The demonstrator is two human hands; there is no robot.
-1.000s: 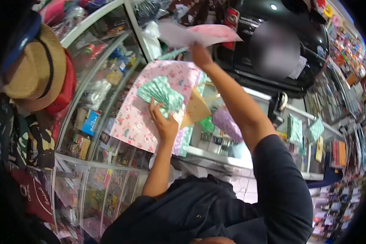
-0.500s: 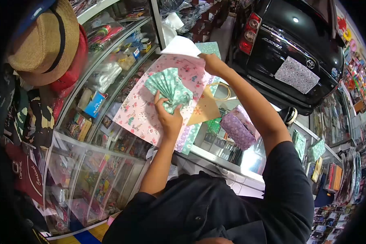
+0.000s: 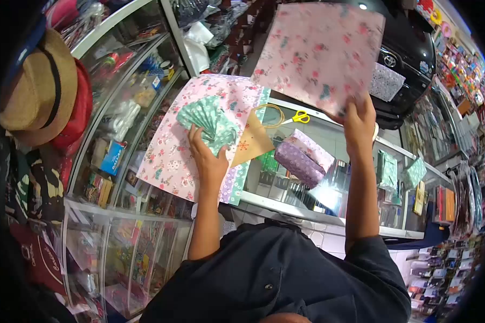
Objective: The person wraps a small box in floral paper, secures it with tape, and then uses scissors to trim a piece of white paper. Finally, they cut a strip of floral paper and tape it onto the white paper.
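My left hand [image 3: 206, 159] is closed on a green floral paper folded into a fan [image 3: 209, 121], over a pink floral sheet [image 3: 170, 161] on the glass counter. My right hand [image 3: 359, 117] is raised at the right, gripping the lower corner of another pink floral sheet [image 3: 318, 54], which hangs in the air. Between my hands lie a brown envelope with red marks [image 3: 255, 141], yellow-handled scissors [image 3: 300, 117], a coil of gold ribbon [image 3: 275, 114] and a purple floral wrapped box [image 3: 302, 159].
Glass display cases [image 3: 118, 215] full of small goods stand at the left, with a straw hat [image 3: 43, 91] above. A black car [image 3: 415, 43] is beyond the counter. Small green packages [image 3: 388, 169] and hanging goods are at the right.
My right hand has lifted a pink floral sheet off the stack and swung it to the right. The scissors now show fully. My left hand still holds the green fan.
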